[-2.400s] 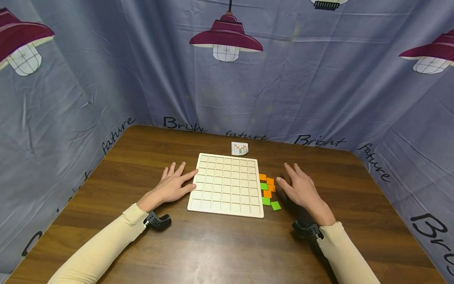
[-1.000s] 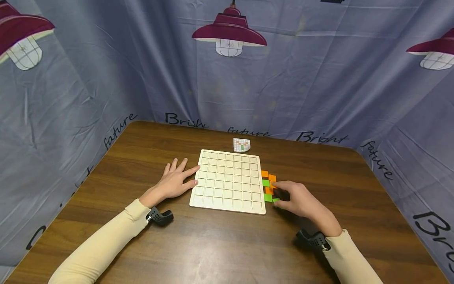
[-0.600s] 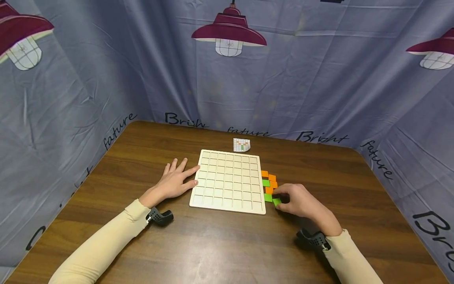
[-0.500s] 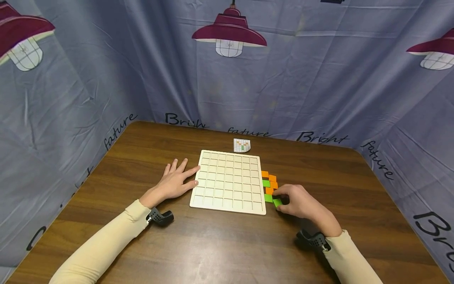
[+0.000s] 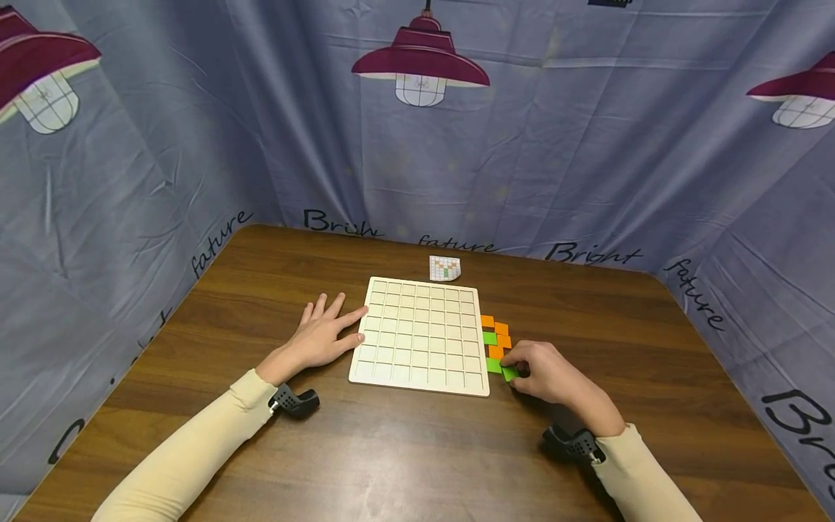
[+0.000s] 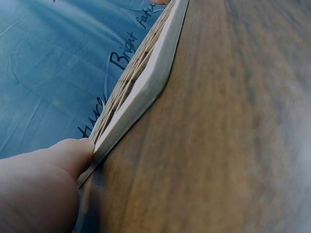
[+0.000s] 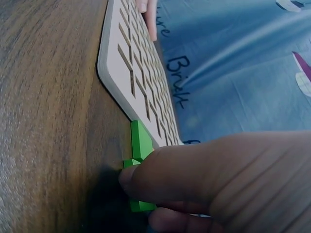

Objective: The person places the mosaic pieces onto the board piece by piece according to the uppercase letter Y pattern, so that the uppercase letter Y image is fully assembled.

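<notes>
A pale wooden grid board [image 5: 420, 337] with square recesses lies flat on the table. My left hand [image 5: 318, 341] rests on the table with fingers spread, its thumb and index finger touching the board's left edge; the left wrist view shows the thumb [image 6: 73, 153] against that edge. Beyond the board's right side, my right hand [image 5: 551, 372] pinches a small green square tile [image 5: 509, 373] between thumb and fingers, low at the table. The right wrist view shows this tile partly hidden by the thumb [image 7: 146, 177]. Another green tile [image 7: 141, 141] sits between it and the board.
Several orange tiles [image 5: 488, 320] and a further green tile [image 5: 490, 338] lie along the board's right edge. Behind the board is a small paper card [image 5: 445, 269] with a printed coloured grid. A curtain [image 5: 287, 145] hangs around the brown wooden table [image 5: 404, 449].
My right hand has come in from the right of the tiles, and its thumb and fingers have closed on the nearest green tile. The left hand stays at the board's edge.
</notes>
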Tool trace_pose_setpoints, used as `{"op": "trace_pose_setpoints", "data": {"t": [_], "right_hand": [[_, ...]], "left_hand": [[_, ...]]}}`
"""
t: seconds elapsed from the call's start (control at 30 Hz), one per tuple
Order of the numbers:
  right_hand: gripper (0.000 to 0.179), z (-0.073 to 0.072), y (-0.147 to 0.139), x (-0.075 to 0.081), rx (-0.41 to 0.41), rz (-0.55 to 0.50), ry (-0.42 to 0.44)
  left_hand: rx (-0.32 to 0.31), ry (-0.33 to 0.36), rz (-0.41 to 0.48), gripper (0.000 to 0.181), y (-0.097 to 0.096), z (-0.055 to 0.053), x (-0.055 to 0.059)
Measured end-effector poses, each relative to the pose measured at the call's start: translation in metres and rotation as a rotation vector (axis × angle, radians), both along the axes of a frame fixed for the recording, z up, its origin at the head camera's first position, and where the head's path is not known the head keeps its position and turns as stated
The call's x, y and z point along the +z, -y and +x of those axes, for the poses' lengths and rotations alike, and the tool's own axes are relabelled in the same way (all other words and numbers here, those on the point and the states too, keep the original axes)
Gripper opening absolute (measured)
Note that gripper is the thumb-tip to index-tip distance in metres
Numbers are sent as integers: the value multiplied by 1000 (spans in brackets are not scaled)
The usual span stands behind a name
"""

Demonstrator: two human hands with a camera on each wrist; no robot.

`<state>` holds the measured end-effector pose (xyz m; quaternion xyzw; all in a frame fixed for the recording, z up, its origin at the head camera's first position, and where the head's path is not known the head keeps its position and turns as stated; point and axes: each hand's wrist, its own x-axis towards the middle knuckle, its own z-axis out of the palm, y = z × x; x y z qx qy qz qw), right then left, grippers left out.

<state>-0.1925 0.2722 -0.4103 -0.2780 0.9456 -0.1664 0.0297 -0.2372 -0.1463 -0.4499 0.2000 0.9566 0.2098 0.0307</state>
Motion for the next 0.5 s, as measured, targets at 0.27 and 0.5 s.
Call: {"op": "trace_pose_setpoints", "data": {"t": [0.27,0.5], "right_hand": [[22,-2,-2,-2,-2,-8,-2],[21,-3,-4,-5,7,-7,-28]], "left_hand": [[-3,12,6,59,0,0,0],[0,2,4,58,0,-1,-2]]}}
